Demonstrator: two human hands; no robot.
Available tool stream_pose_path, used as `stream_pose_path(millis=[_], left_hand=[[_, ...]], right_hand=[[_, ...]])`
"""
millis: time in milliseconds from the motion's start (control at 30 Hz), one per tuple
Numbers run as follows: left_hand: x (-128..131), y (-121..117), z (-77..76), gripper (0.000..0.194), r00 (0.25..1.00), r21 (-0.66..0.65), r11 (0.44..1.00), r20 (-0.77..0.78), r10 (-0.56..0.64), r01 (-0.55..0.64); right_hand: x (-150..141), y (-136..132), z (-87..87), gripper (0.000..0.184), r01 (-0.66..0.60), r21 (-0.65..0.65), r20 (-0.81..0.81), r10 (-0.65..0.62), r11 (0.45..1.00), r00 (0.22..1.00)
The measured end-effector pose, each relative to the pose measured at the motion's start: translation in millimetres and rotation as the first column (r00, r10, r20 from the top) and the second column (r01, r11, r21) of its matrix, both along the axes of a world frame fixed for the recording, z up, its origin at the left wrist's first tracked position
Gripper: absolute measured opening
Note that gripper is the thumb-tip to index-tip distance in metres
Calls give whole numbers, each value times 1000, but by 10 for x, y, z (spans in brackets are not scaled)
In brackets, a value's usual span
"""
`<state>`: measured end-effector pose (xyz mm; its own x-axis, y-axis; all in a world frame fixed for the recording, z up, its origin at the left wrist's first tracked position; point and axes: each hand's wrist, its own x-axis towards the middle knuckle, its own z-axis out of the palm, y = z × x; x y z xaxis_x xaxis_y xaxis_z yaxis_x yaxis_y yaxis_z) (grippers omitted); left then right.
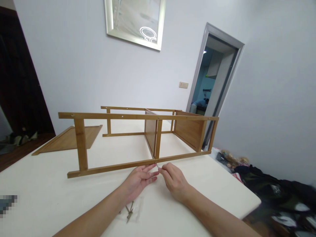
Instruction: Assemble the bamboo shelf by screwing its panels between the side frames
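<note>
Wooden shelf frame: likely light, stiff; grip rails
Left hand: loosely open near lower rail
Right hand: pinching slim tool

No legible text, label, brand, number or sign is present on any visible surface.

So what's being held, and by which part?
The right hand pinches a small, thin metal piece by its near end; whether the left hand grips anything can't be told.
</note>
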<state>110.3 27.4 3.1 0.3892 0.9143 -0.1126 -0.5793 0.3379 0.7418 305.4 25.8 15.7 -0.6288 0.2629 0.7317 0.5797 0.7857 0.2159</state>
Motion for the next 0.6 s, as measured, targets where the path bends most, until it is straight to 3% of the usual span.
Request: stream_pose_path(millis=[200, 367, 600], left_hand=[[-2, 10, -21, 25, 1000, -1, 1000, 6, 6, -6], [0, 24, -41, 26, 1000, 16, 1000, 30, -9, 8], [-9, 33, -69, 25, 1000, 23, 1000, 19, -21, 21]], right_hand=[[22, -7, 42, 19, -41, -3, 92, 41, 999, 995], [-23, -55, 59, 27, -97, -91, 114, 107, 991, 988], [-7, -63, 100, 23, -37, -59, 95, 43, 998, 995]])
